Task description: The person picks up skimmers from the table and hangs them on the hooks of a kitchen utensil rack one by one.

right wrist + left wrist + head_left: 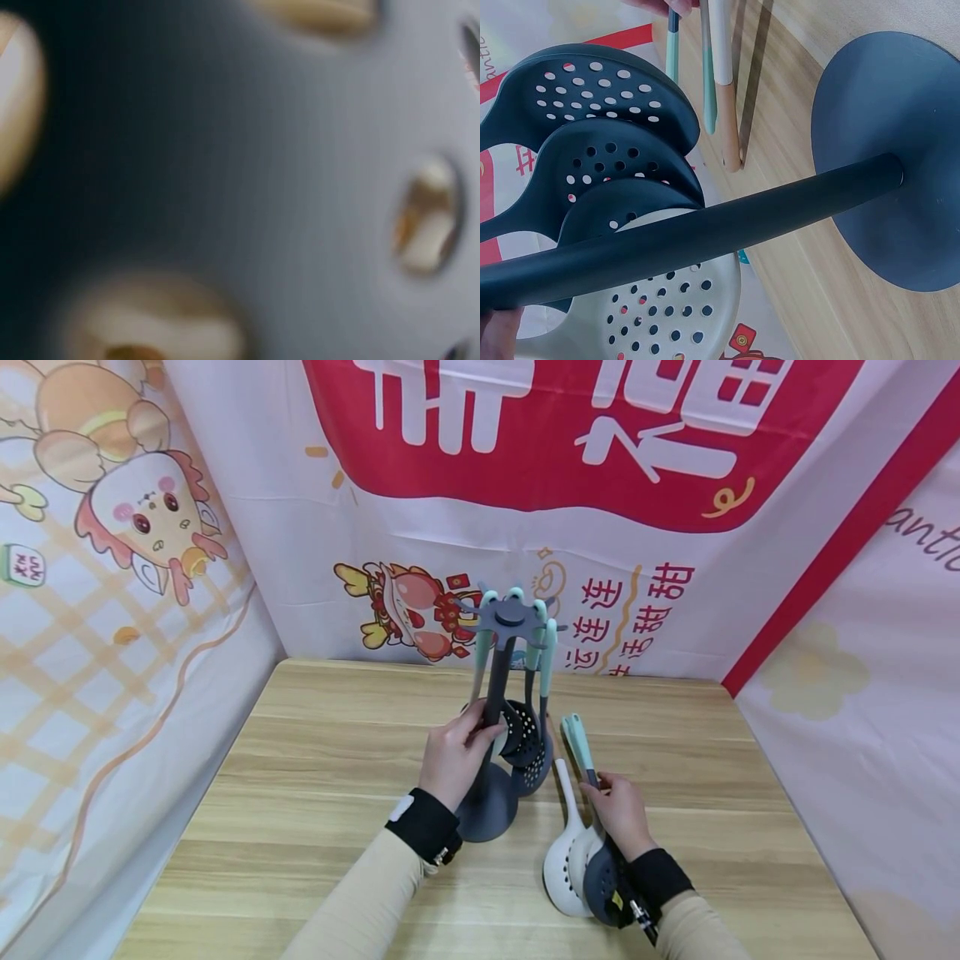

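My left hand (453,756) grips the upright pole of a dark grey utensil stand (487,814) on the table. Several skimmers with mint handles hang from its hooked top; their perforated heads, dark skimmers (600,142) and a pale skimmer (656,319), show beside the pole in the left wrist view. To the right of the stand, my right hand (624,812) pinches the handle of a dark skimmer (598,885), head toward me. Beside it lies a white skimmer (559,875), with another pale head partly hidden between them. A blurred perforated surface (225,150) fills the right wrist view.
The wooden table (300,793) extends to both sides. Behind it hangs a printed cloth (300,527) with a red panel, and a patterned cloth (67,635) borders the left side. Another white cloth (862,760) lines the right side.
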{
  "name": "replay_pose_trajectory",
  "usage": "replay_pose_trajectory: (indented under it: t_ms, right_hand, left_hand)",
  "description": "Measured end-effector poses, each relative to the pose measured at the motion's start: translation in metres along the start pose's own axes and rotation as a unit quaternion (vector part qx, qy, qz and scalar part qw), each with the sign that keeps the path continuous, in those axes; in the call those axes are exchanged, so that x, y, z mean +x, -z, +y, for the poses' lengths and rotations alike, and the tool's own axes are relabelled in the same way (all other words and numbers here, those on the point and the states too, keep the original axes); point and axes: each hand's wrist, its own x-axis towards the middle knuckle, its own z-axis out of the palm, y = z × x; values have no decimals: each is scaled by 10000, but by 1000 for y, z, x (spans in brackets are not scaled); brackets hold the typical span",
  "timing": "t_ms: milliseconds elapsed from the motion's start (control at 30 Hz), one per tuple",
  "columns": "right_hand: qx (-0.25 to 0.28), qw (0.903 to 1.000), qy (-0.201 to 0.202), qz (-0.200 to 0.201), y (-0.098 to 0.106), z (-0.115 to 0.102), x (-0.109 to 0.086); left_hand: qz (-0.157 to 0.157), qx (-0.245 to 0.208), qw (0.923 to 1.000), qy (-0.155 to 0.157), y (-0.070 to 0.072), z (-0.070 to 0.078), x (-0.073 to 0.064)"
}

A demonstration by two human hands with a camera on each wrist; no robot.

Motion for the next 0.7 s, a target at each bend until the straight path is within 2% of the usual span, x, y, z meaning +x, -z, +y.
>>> replay_pose_trajectory:
  t_ms: [300, 700]
  right_hand:
    - [124, 9996, 177, 162, 1, 2, 1]
    - [185, 9996, 105, 191, 2, 6, 0]
  left_hand:
    - [-2, 29, 10000, -75, 0, 0, 1]
    - [-9, 35, 10000, 26, 0, 1, -1]
